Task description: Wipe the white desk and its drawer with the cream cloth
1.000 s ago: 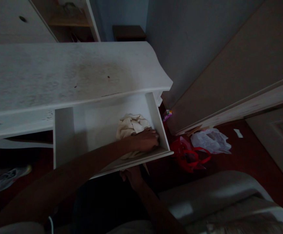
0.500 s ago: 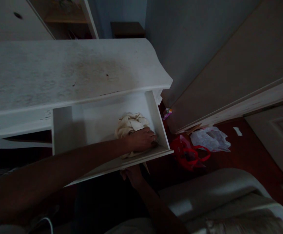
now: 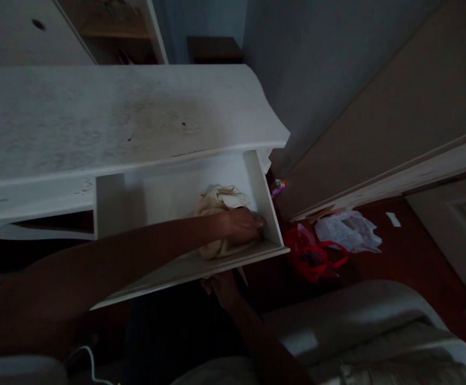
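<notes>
A white drawer [image 3: 182,187] stands pulled out of a white dresser [image 3: 216,101]. Inside, towards its right end, lies a crumpled cream cloth [image 3: 213,201]. My left hand [image 3: 241,225] reaches in from the left and rests over the cloth's right side. Its fingers are curled down by the front right corner; a small greyish patch shows beside them, too dim to name. Below the drawer's front edge, my right hand [image 3: 220,287] is closed with its fingertips against the front. Part of its grip is in shadow.
On the floor to the right are a red bag [image 3: 308,254], a white plastic bag [image 3: 349,231], a small colourful box [image 3: 277,187] and a white strip [image 3: 393,219]. A pale padded seat [image 3: 361,305] is at the lower right. A white cable [image 3: 91,361] hangs at lower left.
My left hand has shifted slightly right, deeper into the drawer's front right corner. My right hand keeps its place at the drawer front. The whole view has drifted a little.
</notes>
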Tool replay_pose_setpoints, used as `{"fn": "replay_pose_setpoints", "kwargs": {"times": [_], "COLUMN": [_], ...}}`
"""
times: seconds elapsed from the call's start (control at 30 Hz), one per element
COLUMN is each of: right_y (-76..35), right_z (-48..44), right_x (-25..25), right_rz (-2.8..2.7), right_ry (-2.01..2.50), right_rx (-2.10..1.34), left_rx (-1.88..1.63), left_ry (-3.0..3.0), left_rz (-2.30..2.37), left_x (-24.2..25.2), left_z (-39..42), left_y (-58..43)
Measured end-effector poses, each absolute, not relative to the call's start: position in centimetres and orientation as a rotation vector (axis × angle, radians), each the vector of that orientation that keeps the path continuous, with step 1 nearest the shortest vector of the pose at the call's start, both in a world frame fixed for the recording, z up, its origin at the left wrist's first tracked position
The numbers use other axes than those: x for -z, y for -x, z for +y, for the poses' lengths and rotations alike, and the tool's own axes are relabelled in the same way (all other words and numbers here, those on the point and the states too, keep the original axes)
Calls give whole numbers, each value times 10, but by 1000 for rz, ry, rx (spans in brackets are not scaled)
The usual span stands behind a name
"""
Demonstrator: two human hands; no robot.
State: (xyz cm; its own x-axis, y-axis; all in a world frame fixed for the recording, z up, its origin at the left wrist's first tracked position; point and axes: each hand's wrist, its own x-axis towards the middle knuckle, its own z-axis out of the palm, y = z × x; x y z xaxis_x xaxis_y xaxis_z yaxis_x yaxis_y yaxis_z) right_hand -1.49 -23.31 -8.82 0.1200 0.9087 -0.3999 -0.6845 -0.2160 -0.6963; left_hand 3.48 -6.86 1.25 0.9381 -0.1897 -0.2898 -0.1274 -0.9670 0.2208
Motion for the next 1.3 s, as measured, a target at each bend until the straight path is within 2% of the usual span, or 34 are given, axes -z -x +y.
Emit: {"fn": "replay_pose_setpoints", "kwargs": {"times": [0.6,0.87,1.3], "right_y": [13,16,17], "right_z": [-237,-234,-234], "right_x": [97,98,100], "right_rz": [-486,-327,-304], "right_ry": [1029,967,926], "right_rx": [-1436,-1474,-1468], "left_rx": [369,273,413], "left_ry": [-3021,-2947,-2993], "left_rz": [-245,-251,-194], "left_x": [-10,-8,-14], "left_z": [-83,-67,-74], "left_y": [-30,-11,-29]}}
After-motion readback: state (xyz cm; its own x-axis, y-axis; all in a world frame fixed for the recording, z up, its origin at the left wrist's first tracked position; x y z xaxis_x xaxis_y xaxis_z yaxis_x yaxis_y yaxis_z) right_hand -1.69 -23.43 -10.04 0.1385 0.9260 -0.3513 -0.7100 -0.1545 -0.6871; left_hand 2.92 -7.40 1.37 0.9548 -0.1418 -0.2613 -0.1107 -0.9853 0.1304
